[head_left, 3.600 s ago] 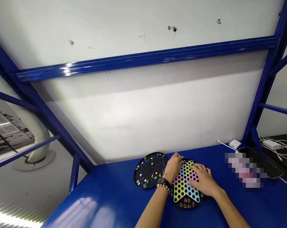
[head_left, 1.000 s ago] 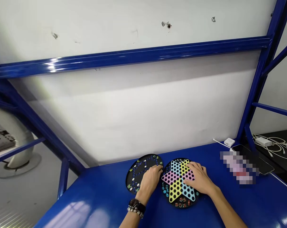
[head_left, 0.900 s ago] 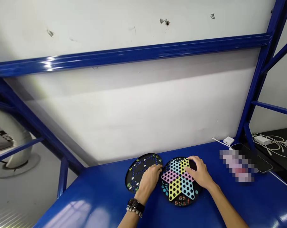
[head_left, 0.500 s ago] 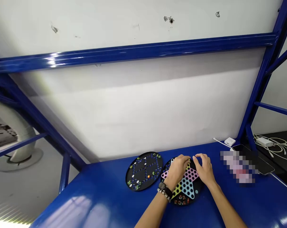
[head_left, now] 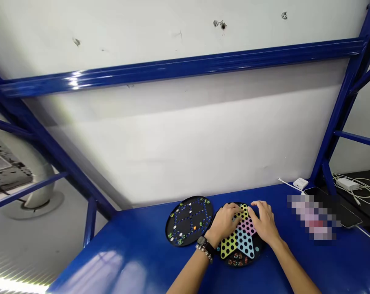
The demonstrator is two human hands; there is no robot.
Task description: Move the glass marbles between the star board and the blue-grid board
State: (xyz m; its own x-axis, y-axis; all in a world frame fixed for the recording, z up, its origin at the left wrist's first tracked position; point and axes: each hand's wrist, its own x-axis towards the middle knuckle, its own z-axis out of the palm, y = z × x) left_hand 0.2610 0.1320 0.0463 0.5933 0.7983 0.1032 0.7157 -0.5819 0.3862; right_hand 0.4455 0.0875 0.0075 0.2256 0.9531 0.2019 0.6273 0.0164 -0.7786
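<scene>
A round black Chinese checkers board (head_left: 245,240) with a yellow, blue and pink star lies on the blue table. Over its upper left part is my left hand (head_left: 226,220), palm down, thumb apart from the bent fingers; I see nothing held in it. My right hand (head_left: 265,220) rests at the board's upper right edge, thumb and fingers spread, with no piece visible between them. Reddish marbles (head_left: 238,259) sit in the board's near rim. My left hand hides the far left of the star and part of the rim.
Left of the star board lies a second round black board (head_left: 181,214) with green and white marbles and an orange piece (head_left: 195,228). A phone (head_left: 334,206), a white charger (head_left: 300,183) and a blurred-out item are at right. A blue metal frame (head_left: 185,68) surrounds the table.
My left hand has moved left and a little down from the star's top, its pinched fingers now apart. My right hand stays near the board's edge. The view has shifted slightly.
</scene>
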